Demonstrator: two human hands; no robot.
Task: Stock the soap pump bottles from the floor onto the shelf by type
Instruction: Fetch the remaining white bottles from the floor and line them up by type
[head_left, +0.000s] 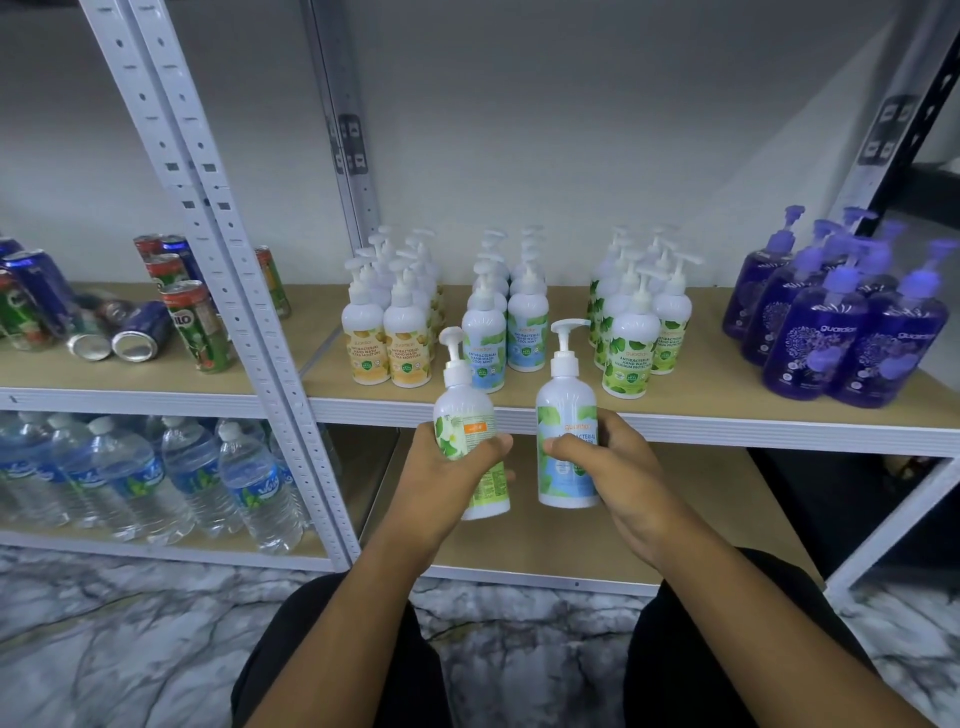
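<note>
1. We are mid-carry, we judge. Both bottles hang in front of the edge of the tan board shelf (717, 379), and neither is set down yet.
2. Our left grip (447, 467) curls round a white plastic pump bottle with a green-leaf label (457, 410), which is tilted with its back panel facing us.
3. Our right grip (618, 462) wraps an upright white plastic pump bottle with a blue-and-green label (563, 395).
4. On the shelf stand the yellow-labelled group (389, 343), the blue-labelled rows (506, 332), the green-labelled group (634, 338) and the purple bottles (831, 338).
5. Next, the blue one should go in front of its rows. The green one must cross to the right, so we should place them one at a time.
</note>
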